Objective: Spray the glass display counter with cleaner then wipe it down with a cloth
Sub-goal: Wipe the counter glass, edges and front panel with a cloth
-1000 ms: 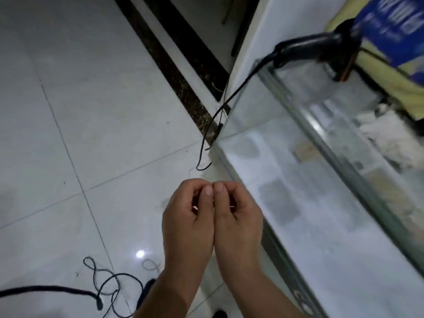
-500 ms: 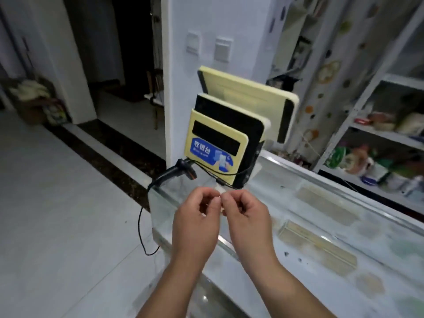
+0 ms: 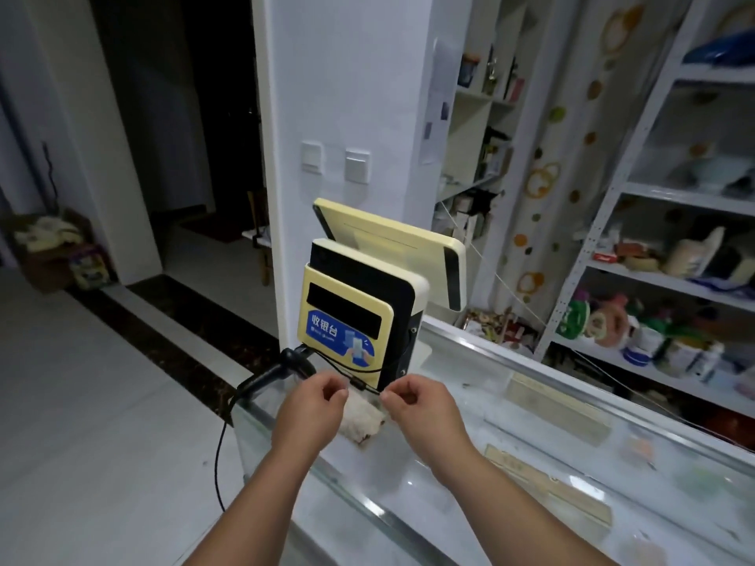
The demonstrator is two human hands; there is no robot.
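Observation:
The glass display counter point(image 3: 531, 463) runs from the lower middle off to the right. A crumpled whitish cloth point(image 3: 361, 418) lies on its left end, just in front of the register. My left hand point(image 3: 310, 406) and my right hand point(image 3: 421, 406) are raised over that end, a short way apart, each with curled fingers and thumb pinched to forefinger. Nothing can be made out in either hand. The cloth shows between them, beneath the hands. No spray bottle can be picked out.
A yellow cash register with a blue sign point(image 3: 351, 320) stands on the counter's left end. A black barcode scanner point(image 3: 282, 365) rests at the corner, its cable hanging to the tiled floor point(image 3: 102, 422). White shelves point(image 3: 674, 279) of goods stand behind the counter.
The view swung up from the floor and counter side to the counter top and register. My hands, pressed together before, have moved apart and forward over the cloth.

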